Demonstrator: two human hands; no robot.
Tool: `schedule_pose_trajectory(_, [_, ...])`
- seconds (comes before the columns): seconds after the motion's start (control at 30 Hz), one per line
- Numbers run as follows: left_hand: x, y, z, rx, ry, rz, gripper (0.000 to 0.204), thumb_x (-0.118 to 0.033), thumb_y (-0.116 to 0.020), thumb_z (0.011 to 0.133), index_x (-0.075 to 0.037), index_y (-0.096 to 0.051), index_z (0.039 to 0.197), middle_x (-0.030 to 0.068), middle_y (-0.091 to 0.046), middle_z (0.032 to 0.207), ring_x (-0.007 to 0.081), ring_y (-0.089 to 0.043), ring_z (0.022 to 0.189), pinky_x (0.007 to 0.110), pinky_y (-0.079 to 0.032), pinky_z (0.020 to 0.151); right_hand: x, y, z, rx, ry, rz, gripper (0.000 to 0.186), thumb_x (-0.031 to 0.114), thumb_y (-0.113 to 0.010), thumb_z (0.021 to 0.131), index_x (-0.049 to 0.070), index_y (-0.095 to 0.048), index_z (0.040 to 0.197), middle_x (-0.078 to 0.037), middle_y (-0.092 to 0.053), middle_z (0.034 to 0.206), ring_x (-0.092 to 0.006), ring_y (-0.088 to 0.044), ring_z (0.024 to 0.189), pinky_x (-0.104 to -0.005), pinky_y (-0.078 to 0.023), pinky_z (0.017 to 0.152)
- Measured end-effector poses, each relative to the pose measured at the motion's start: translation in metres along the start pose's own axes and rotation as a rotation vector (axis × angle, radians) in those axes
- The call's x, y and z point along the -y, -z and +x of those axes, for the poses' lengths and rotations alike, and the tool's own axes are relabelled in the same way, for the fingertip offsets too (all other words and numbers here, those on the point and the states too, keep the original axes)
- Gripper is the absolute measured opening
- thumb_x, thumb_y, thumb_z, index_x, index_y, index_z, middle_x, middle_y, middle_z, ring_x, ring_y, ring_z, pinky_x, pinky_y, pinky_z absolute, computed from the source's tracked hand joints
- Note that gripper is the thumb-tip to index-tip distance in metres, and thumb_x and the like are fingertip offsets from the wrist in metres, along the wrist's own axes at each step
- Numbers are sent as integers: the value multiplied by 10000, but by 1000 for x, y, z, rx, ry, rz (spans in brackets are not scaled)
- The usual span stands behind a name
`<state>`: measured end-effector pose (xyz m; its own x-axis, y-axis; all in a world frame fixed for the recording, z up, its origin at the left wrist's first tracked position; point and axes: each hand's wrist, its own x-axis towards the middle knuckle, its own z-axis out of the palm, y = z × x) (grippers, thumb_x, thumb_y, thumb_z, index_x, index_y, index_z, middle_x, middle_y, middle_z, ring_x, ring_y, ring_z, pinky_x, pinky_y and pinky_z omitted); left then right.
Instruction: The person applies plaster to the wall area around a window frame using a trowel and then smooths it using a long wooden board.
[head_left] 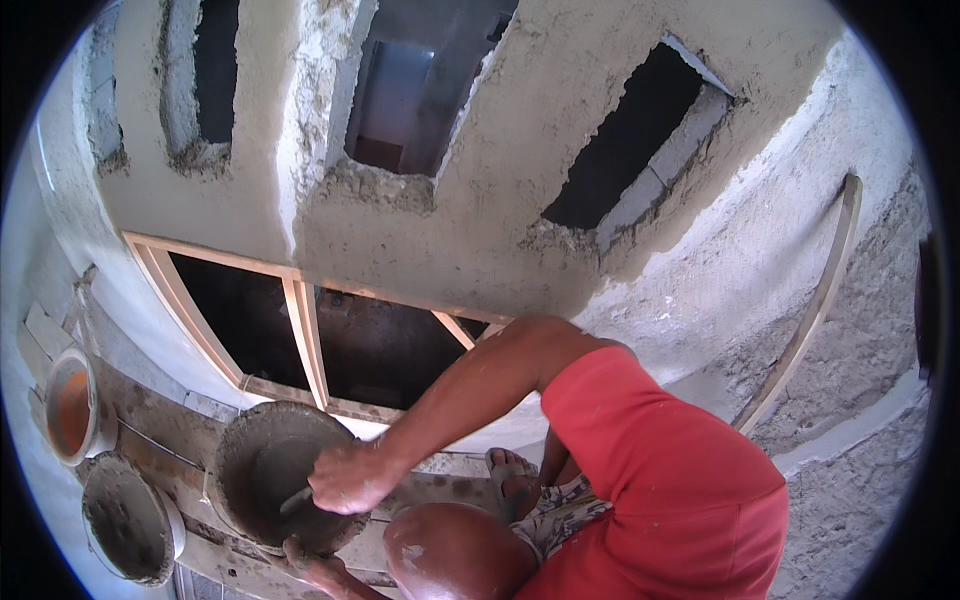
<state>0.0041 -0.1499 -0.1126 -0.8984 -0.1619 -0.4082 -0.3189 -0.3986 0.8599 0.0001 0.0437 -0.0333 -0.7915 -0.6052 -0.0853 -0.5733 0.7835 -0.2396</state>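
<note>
My right hand is closed on a small tool that dips into a large bucket coated with grey mortar; the tool's shape is mostly hidden. My left hand grips the bucket's near lower rim. To the left stand a white bucket with an orange inside and another bucket holding grey mortar. My bare knee and sandalled foot are beside the large bucket.
The buckets rest on stained planks. Beyond is a plastered wall with rough narrow openings and a wooden-framed opening below. A long wooden batten leans on the rough right wall.
</note>
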Motion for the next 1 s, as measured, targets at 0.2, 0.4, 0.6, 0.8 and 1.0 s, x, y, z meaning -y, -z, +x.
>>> schedule_pose_trajectory(0.2, [13, 13, 20, 11, -14, 97, 692, -170, -576, 746, 16, -461, 1403, 175, -491, 1341, 307, -526, 1121, 433, -457, 946, -35, 19, 13, -152, -111, -228, 124, 146, -660, 728, 60, -687, 643, -113, -681, 654, -265, -686, 627, -403, -510, 477])
schedule_pose_trajectory(0.4, [0, -5, 7, 29, -10, 45, 783, -104, -555, 718, 14, -380, 1473, 227, -469, 1387, 362, -520, 1176, 483, -432, 1009, -14, 8, 35, 397, -156, -503, 118, 176, -686, 756, 100, -771, 785, -48, -730, 766, -240, -707, 755, -439, -536, 498])
schedule_pose_trajectory(0.6, [5, -2, 6, -46, -22, 174, 673, -128, -559, 763, 36, -434, 1404, 204, -509, 1315, 321, -540, 1110, 440, -461, 950, -39, -8, 72, 778, -111, -129, 241, 114, -591, 739, 58, -762, 900, -98, -736, 933, -263, -708, 849, -434, -578, 619])
schedule_pose_trajectory(0.8, [18, 7, 15, 74, -48, 118, 761, -110, -557, 729, 26, -383, 1458, 225, -481, 1368, 347, -536, 1156, 458, -463, 986, -31, 31, 47, 721, -337, 294, 223, 123, -549, 778, 7, -740, 765, -147, -718, 722, -283, -712, 729, -422, -572, 634])
schedule_pose_trajectory(1.0, [-2, -1, 9, 81, -48, 40, 747, -128, -556, 722, 21, -409, 1439, 204, -501, 1342, 333, -549, 1131, 447, -459, 982, -46, 43, 13, -34, -194, 27, 174, 160, -609, 735, 14, -663, 658, -179, -681, 671, -285, -717, 707, -414, -558, 582])
